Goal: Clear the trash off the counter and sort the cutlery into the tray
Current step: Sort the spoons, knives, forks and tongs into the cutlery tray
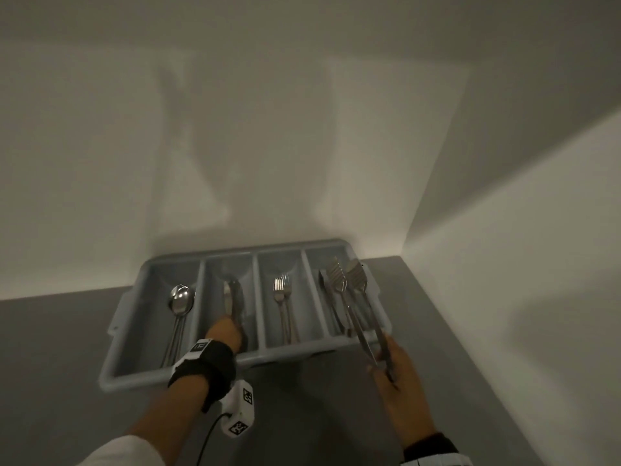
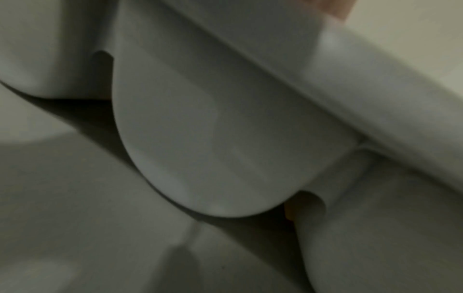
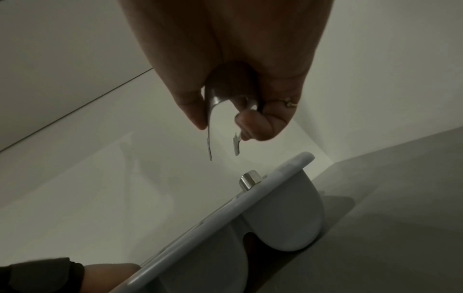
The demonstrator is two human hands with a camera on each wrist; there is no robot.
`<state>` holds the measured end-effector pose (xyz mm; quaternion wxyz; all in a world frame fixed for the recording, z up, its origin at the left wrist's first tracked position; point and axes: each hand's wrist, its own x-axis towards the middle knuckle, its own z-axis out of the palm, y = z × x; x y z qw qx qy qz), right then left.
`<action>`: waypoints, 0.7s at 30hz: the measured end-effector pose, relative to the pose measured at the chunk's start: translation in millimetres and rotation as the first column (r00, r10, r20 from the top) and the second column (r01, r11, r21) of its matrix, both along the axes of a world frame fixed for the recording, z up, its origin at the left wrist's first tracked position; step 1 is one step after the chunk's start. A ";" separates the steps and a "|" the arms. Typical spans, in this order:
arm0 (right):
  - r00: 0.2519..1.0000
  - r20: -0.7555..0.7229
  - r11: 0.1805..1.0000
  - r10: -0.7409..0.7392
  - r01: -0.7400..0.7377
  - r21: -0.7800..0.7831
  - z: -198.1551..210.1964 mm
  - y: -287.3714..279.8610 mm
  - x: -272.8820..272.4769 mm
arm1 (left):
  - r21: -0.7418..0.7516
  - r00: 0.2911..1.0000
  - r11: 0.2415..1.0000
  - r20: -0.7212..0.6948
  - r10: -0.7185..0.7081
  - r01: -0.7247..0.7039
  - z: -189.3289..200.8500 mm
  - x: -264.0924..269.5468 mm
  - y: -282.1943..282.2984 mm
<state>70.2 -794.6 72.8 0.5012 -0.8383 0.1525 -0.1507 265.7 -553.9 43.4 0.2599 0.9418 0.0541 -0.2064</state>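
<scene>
A grey four-compartment cutlery tray (image 1: 134,378) sits on the counter against the wall. From left to right it holds spoons (image 1: 181,301), knives (image 1: 232,294), forks (image 1: 282,290) and, at the far right, a utensil (image 1: 325,284) lying flat. My left hand (image 1: 225,331) reaches into the second compartment and grips a knife by its handle. My right hand (image 1: 378,361) holds metal tongs (image 1: 349,297) by the hinge end, their slotted heads over the rightmost compartment. In the right wrist view the hand (image 3: 220,124) pinches the tongs (image 3: 213,103) above the tray rim (image 3: 225,214). The left wrist view shows only the tray's underside (image 2: 200,119).
The grey counter (image 1: 50,348) ends at a white back wall and a side wall (image 1: 504,264) close on the right. A metal handle end (image 3: 250,180) pokes over the tray rim. My left wrist's white camera unit (image 1: 240,412) hangs just before the tray's front.
</scene>
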 end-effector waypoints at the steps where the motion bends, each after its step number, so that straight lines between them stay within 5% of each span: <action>1: 1.000 -0.012 1.000 -0.004 0.004 0.000 -0.2 -0.4 1.1 | 0.015 1.000 1.000 -0.005 -0.024 0.024 -1.0 -0.3 0.7; 6: 0.999 -0.032 1.000 -0.019 0.020 0.012 7.6 0.8 11.1 | -0.007 0.996 1.000 0.089 -0.021 0.021 -1.4 -4.9 0.3; 12: 0.995 -0.099 0.981 -0.019 -0.001 -0.196 12.8 9.2 69.4 | -0.395 0.888 0.914 0.449 0.102 0.095 10.6 -29.6 7.9; 16: 0.965 -0.254 0.953 -0.072 -0.009 -0.304 12.6 20.3 103.7 | -0.440 0.775 0.866 0.623 0.106 0.235 15.6 -58.6 44.2; 21: 0.904 -0.412 0.890 -0.113 -0.093 -0.447 -1.7 20.8 127.0 | -0.431 0.737 0.885 0.654 0.173 0.175 9.7 -107.1 109.4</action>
